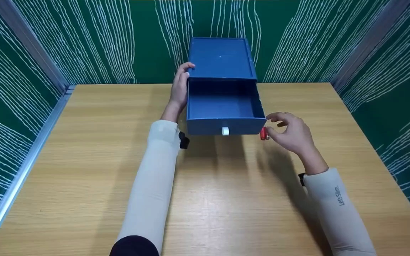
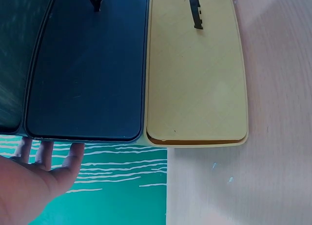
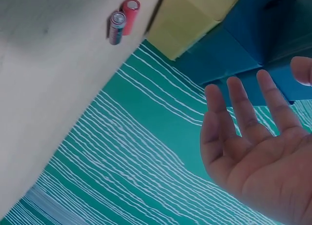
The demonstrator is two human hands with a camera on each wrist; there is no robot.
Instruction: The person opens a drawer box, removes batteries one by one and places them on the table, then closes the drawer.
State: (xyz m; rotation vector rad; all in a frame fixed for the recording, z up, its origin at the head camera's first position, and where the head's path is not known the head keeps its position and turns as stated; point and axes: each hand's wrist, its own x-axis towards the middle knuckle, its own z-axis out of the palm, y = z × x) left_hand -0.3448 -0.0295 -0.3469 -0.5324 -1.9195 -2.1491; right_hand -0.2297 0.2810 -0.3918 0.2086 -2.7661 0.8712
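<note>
A blue drawer unit (image 1: 222, 58) stands at the back of the table, its top drawer (image 1: 226, 125) pulled out toward me with a bare floor inside. A small white knob (image 1: 225, 131) sits on the drawer front. My left hand (image 1: 180, 87) rests against the unit's left side, and the left wrist view has its fairly straight fingers at the panel's edge. By the drawer's front right corner is my right hand (image 1: 294, 133), its palm bare and fingers loosely bent in the right wrist view. Below it on the table are a red battery (image 3: 130, 12) and a silver-topped battery (image 3: 117, 27).
A yellow lower section (image 2: 195, 78) of the unit shows under the blue one. The wooden table (image 1: 119, 106) ends at a green wall (image 1: 146, 42) with wavy white lines. Metal frame posts (image 1: 37, 49) stand in the corners.
</note>
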